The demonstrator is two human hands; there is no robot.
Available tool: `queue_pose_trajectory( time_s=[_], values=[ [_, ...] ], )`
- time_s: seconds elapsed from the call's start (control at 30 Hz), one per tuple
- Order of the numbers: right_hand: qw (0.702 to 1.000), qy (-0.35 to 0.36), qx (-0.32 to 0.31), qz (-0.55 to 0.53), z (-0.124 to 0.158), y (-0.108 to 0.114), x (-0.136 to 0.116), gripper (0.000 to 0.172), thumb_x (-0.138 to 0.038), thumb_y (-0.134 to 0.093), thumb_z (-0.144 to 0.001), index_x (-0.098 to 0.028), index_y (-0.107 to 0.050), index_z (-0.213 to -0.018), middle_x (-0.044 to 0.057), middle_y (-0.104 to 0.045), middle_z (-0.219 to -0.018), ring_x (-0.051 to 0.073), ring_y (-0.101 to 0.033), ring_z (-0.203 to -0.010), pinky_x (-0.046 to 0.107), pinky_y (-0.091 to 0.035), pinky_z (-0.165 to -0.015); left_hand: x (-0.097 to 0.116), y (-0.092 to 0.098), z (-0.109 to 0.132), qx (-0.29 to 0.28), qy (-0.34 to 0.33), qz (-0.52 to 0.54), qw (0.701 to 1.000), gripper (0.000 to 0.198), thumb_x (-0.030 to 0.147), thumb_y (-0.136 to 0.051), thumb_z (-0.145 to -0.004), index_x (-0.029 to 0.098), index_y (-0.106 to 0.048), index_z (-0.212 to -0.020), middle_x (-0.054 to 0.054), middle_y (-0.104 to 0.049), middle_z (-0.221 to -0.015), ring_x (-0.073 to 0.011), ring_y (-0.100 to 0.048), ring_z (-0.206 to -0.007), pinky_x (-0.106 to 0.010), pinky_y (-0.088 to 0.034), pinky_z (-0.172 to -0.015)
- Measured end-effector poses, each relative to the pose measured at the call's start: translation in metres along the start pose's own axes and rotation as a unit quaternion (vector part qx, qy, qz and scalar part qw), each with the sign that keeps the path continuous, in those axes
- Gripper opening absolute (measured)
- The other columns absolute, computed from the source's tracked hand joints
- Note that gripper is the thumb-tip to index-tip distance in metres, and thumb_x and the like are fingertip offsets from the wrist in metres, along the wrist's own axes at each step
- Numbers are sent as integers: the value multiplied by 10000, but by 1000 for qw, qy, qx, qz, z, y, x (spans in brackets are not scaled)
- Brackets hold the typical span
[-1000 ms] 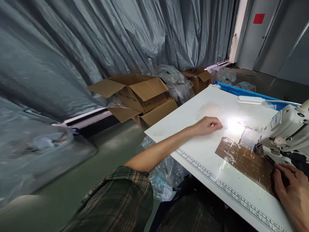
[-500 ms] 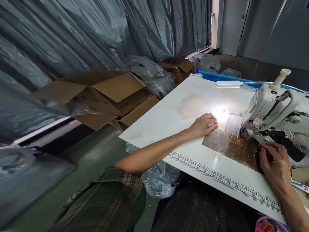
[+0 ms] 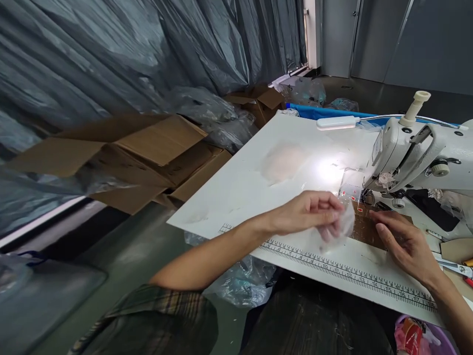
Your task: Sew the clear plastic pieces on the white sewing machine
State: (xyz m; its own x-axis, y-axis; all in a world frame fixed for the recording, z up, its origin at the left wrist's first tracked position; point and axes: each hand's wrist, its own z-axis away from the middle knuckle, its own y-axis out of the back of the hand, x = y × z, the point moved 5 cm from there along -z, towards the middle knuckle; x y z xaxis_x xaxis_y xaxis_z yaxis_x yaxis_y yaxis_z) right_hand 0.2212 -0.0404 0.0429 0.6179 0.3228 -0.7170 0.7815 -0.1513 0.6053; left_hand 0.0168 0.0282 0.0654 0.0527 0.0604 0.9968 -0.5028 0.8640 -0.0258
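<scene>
My left hand [image 3: 316,215] is raised over the front of the white sewing table. Its thumb and fingers pinch a thin, see-through whitish piece of fabric [image 3: 347,222], which is blurred. My right hand [image 3: 406,246] rests at the right end of a brown plate [image 3: 369,231], with thumb and forefinger apart and nothing visible between them. A small dark tool [image 3: 385,207] lies just beyond its fingertips, its kind unclear. Left of that stand the needle and presser foot of the white sewing machine [image 3: 399,153]. A clear guide with red marks [image 3: 349,190] sits beside the foot.
A printed ruler [image 3: 332,268] runs along the front edge of the table [image 3: 236,182]. Scissors [image 3: 456,266] lie at the far right. Below the edge is a purple bin [image 3: 439,340]. Cardboard boxes [image 3: 158,143] stand left. A lamp [image 3: 338,123] lights the tabletop.
My left hand has lifted off the table and come toward me with the sheer fabric. My right hand, earlier around a black tool, has opened. The whole view has shifted slightly.
</scene>
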Motion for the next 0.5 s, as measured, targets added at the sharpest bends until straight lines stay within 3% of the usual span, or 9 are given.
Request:
queue_pose_trajectory(
  time_s=[0.07, 0.13, 0.2, 0.33, 0.4, 0.5],
  values=[
    [996, -19, -48, -73, -2, -7, -11, 516, -572, -466, -949, -210, -655, -1264, 128, -691, -1222, 246, -643, -1116, 429, -527, -948, 6, -22, 5, -71, 29, 32, 997, 207, 369, -592, -941, 171, -577, -1000, -53, -725, -819, -153, -726, -716, -248, -578, -562],
    [979, -19, -108, -171, -2, -17, -24, 601, -638, -411, -945, -225, -599, -1338, 125, -667, -1267, 252, -624, -1151, 445, -510, -971, 8, -31, 7, -87, 50, 36, 994, 240, 390, -606, -929, 160, -588, -993, -37, -709, -789, -136, -709, -678, -225, -568, -536],
    [950, -27, -178, -255, -1, -28, -33, 614, -648, -423, -936, -225, -578, -1353, 111, -703, -1151, 229, -655, -1044, 405, -536, -904, 6, -23, 4, -38, 44, 4, 998, 275, 409, -625, -907, 146, -598, -983, -32, -695, -799, -117, -687, -668, -206, -561, -540],
    [913, -132, -257, -288, -1, -44, -25, 588, -565, -604, -865, -168, -585, -1299, 32, -660, -781, 148, -626, -679, 287, -527, -625, -4, 18, -5, 104, 27, -160, 981, 275, 391, -555, -930, 142, -624, -1025, -7, -660, -746, -100, -643, -646, -203, -535, -574],
    [916, -188, -238, -263, -6, -43, -10, 588, -530, -640, -826, -145, -584, -1268, 14, -625, -735, 132, -592, -602, 268, -493, -543, -6, 36, -10, 147, 19, -308, 940, 233, 326, -501, -950, 157, -642, -1029, -2, -650, -731, -112, -629, -667, -227, -513, -616],
    [951, -219, -154, -153, -18, -33, 14, 512, -458, -640, -807, -149, -606, -1214, 23, -642, -766, 134, -589, -598, 280, -486, -545, -3, 49, -25, 151, -7, -536, 830, 214, 246, -481, -950, 166, -645, -1060, -55, -675, -926, -160, -620, -804, -282, -478, -708]
  ],
)
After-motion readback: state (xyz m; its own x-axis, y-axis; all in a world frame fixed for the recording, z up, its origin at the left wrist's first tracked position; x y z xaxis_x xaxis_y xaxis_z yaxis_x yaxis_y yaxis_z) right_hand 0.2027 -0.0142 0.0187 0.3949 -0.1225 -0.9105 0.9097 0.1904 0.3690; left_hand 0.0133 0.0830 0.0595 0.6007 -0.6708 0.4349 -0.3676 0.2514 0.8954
